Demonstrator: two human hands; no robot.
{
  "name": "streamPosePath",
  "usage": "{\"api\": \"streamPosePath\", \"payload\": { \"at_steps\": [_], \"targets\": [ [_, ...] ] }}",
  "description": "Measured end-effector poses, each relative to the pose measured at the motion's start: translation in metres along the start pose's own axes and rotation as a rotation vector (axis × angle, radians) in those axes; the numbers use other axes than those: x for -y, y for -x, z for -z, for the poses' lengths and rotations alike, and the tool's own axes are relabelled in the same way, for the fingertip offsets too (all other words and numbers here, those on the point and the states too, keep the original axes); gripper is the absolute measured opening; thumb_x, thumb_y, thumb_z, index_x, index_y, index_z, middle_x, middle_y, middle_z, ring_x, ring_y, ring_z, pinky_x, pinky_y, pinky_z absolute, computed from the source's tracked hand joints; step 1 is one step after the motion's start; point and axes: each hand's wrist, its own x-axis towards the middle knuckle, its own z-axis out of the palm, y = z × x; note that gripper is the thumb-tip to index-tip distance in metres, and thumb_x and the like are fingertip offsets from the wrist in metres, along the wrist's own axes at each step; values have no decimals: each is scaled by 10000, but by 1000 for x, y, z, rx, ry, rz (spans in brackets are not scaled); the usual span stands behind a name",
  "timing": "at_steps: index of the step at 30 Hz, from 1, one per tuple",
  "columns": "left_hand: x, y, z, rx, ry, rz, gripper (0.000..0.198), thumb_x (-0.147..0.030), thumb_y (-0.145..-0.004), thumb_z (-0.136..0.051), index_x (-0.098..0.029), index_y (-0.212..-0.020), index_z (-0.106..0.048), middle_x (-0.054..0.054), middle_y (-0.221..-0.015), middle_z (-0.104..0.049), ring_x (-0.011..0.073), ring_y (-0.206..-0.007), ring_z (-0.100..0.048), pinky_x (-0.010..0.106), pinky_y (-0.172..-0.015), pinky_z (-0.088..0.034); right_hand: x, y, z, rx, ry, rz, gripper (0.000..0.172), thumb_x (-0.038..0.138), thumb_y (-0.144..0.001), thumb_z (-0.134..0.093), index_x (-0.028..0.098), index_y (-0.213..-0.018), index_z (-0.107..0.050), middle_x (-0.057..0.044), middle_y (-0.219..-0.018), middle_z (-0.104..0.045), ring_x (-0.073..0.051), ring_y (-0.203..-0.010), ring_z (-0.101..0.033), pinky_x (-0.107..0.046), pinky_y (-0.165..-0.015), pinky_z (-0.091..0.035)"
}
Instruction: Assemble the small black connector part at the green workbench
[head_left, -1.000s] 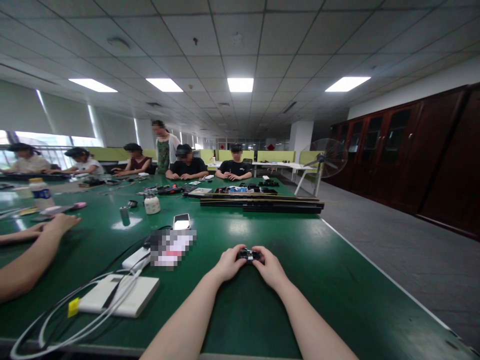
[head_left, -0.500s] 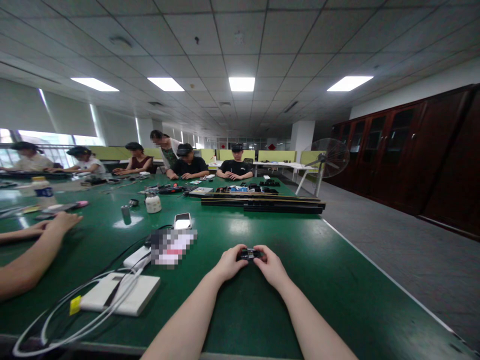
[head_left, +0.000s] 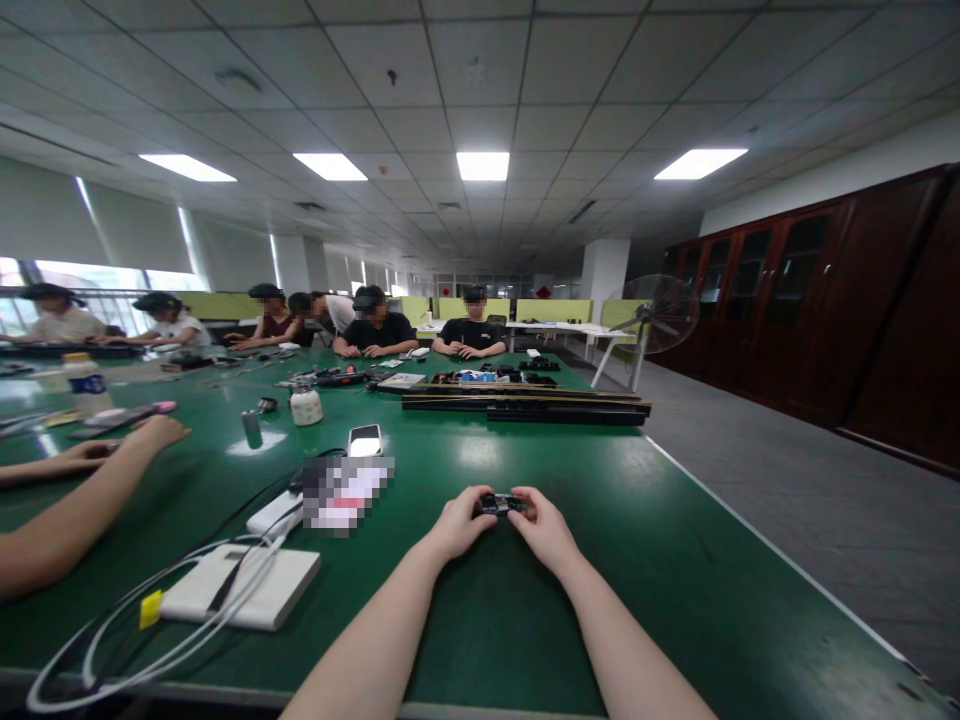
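Between my two hands is a small dark object with a lighter, metallic-looking middle point(head_left: 501, 504); it is too small to name its kind. My left hand point(head_left: 463, 522) grips its left end, thumb toward me and fingers on the far side. On the right end, my right hand point(head_left: 541, 525) holds it in the same way. Both hands are just above or on the green table point(head_left: 480, 620), and I cannot tell whether the object touches the surface. The fingers cover both of its ends.
A white box point(head_left: 289, 590) with looped white cables lies to the left. Beyond it are a phone-like device point(head_left: 365, 441), a white jar point(head_left: 306, 407) and a bottle point(head_left: 88, 383). Long black bars point(head_left: 566, 413) lie ahead. A co-worker's arms point(head_left: 90, 500) reach in from the left.
My hands and the small dark object have hardly moved. The co-worker's hands on the left have come apart, one shifting right. A standing person at the back has bent down.
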Motion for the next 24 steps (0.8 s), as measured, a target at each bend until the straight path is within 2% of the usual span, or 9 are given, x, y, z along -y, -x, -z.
{"api": "streamPosePath", "payload": {
  "at_steps": [9,15,24],
  "targets": [
    [7,-1,-2,10,38,28,541,-231,-684,-661,-197,-1201,-505,71,-1144,-602,208,-991,-584,315,-905,-452,8,2,2,16,26,-2,298,245,-676,-570,204,-971,-586,-26,-940,-664,-146,-711,-618,-318,-753,-500],
    [1,0,0,12,19,12,451,-219,-695,-643,-178,-1133,-543,70,-1076,-625,206,-969,-589,306,-895,-452,7,2,1,23,23,5,289,247,-676,-565,199,-960,-588,-28,-937,-662,-147,-719,-618,-319,-764,-494],
    [5,0,-1,11,58,-9,457,-207,-709,-633,-204,-1153,-522,48,-1091,-618,185,-972,-589,285,-888,-451,8,2,1,23,29,2,292,245,-675,-561,192,-960,-591,-27,-919,-665,-142,-696,-612,-313,-748,-496]
  ]
}}
